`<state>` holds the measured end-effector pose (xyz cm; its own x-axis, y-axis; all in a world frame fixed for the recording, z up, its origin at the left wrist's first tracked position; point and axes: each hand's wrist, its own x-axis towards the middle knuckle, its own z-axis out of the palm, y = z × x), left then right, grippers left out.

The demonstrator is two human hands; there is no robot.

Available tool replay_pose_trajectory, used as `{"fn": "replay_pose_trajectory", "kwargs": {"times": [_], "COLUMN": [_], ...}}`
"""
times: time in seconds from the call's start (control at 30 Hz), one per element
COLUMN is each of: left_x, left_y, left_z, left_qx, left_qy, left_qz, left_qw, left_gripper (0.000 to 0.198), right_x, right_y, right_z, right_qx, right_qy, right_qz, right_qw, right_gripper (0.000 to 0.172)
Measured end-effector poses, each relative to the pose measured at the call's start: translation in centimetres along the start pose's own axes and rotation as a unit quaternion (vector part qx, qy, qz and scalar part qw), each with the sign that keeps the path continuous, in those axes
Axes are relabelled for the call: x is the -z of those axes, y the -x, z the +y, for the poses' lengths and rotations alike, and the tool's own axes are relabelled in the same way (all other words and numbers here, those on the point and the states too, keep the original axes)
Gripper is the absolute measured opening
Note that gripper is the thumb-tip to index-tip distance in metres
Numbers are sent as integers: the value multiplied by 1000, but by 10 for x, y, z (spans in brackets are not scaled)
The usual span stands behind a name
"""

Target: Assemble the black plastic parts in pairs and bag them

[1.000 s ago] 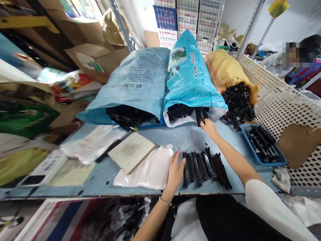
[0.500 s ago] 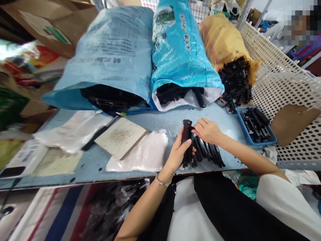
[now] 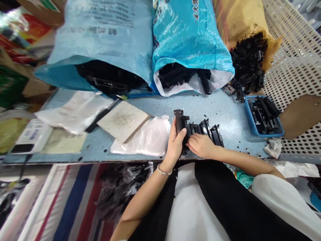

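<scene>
Parts (image 3: 179,121) fill my left grip (image 3: 176,142), beside a row (image 3: 216,134) on the desk (image 3: 160,104); my right grip (image 3: 202,146) touches them lower down, whether holding I cannot tell.

Silvery beaded bracelet (image 3: 164,171), left side; loose white right sleeve (image 3: 268,192); white front (image 3: 192,207), black panels (image 3: 233,204).

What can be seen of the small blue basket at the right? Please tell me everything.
The blue basket looks like plastic, roughly rectangular with rounded corners, its wall seemingly perforated. It stands upright, open-topped, on the pale blue tabletop, holding slim black parts that hide most of its floor. A crumpled white scrap lies near its front edge. No one touches it.
</scene>
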<state>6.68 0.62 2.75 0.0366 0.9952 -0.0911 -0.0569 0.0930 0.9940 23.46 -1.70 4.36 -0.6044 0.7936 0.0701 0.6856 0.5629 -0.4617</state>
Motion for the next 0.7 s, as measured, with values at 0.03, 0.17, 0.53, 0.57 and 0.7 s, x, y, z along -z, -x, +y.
{"fn": "replay_pose_trajectory", "kwargs": {"times": [0.03,0.17,0.53,0.57,0.7], "left_x": [-1,-7,33,33,13], "left_y": [5,22,5,4,5], "left_z": [-3,-12,-40,-47,-67], "left_qx": [-2,9,10,25,35], "left_qy": [-10,-21,-196,-211,-169], "left_qz": [6,33,12,10,6], "left_qw": [1000,999,980,977,985], "left_gripper": [66,70,82,82,75], "right_x": [-4,-11,-3,-6,-11], "right_y": [3,11,63,69,76], "right_z": [-1,-5,33,48,96], "right_qx": [-33,-128,-313,-329,-327], "right_qy": [-22,-138,-25,16,28], "right_qz": [-16,-62,121,142,138], "right_qw": [999,980,942,933,934], "right_gripper": [36,29,32,38,44]}}
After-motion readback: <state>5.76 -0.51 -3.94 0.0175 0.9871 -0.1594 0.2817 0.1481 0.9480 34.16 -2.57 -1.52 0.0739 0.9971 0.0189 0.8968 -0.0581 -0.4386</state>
